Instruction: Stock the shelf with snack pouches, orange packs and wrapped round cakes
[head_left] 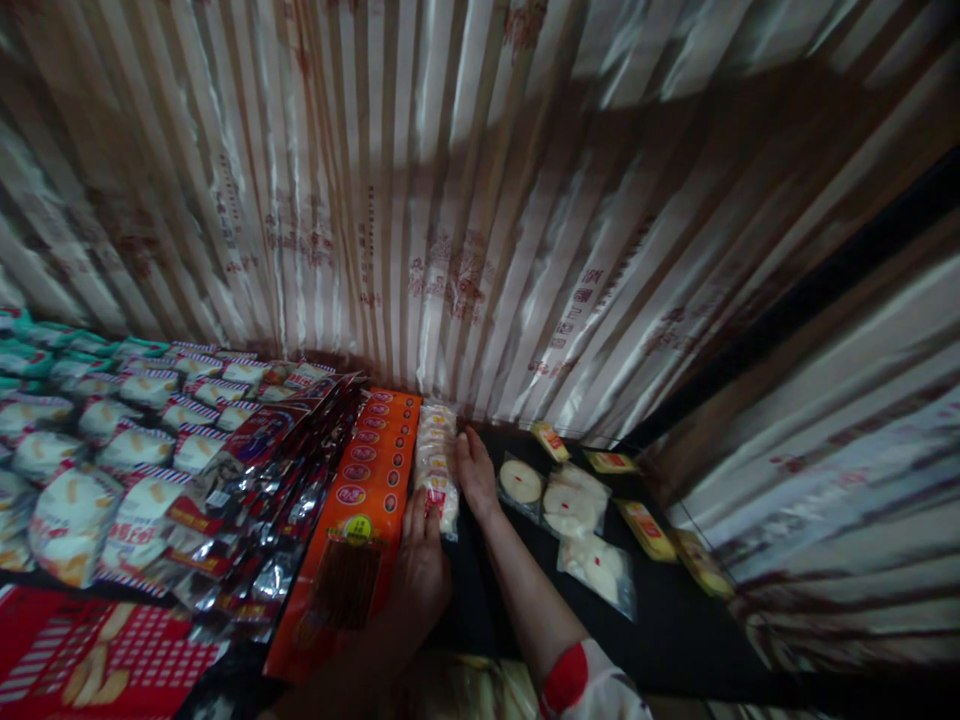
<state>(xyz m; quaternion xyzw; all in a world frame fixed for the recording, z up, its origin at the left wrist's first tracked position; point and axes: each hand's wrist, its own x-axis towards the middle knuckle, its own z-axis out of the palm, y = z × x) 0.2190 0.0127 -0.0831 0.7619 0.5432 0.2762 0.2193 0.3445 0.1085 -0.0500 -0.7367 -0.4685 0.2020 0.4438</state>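
Head view looks down on striped curtain fabric (465, 200) hanging in folds along the back and right of everything, pale bands with faint red print. Below it lies the dark table (675, 640), and I will place the rest by the orange packet strip (367, 500), a long run of orange snack packets reaching from the curtain foot toward me. Left of that strip, touching it, lies a heap of dark shiny foil packets (277, 490). Further left spread many white round-cake packets with red and blue edging (127, 460), and nearer me than those sits a red checked pack (90, 655). Well right of the strip, on bare table, lie three clear bags of white round cakes (571, 508), with small yellow packets (646, 528) just beyond them.

Just right of the strip, edge against it, lies the clear strip of small pale sweets (437, 462). My left hand (420, 575) rests palm down across the near end of the orange strip, fingers together, fingertips touching the near end of the sweets strip. My right hand (475, 470) lies along the far side of the sweets strip, fingers straight and pressed together, touching its edge. Neither hand pinches anything that I can see.
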